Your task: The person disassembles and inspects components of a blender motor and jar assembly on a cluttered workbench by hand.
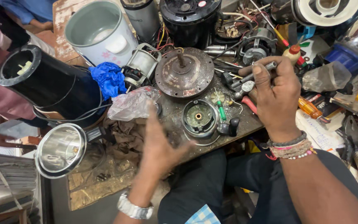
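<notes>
We sit at a cluttered wooden table (pixel 104 186) spread with appliance parts. Our right hand (pixel 275 93) is closed around a slim grey metal rod-shaped tool (pixel 257 73), the thumb pressing it against the curled fingers, just above a pair of red-handled pliers (pixel 247 99). Our left hand (pixel 159 143) hangs blurred over the table with its fingers stretched forward and holding nothing; its tips come close to a crumpled clear plastic bag (pixel 132 103).

Between the two hands lies a small round grey motor housing with a brass centre (pixel 199 117), face up on the table, with a green-handled screwdriver (pixel 220 108) just beside it. Behind it rests a rusty round metal plate with an upright shaft (pixel 184 72). Further left lie a bright blue cloth (pixel 109 79), a black cylindrical appliance body (pixel 48 85) and a shiny steel jar (pixel 61 150).

We judge the step in hand to be picking a tool for work on the small housing. The next move, as we read it, calls for the free left hand to steady the housing while the right brings the rod squarely onto its centre.
</notes>
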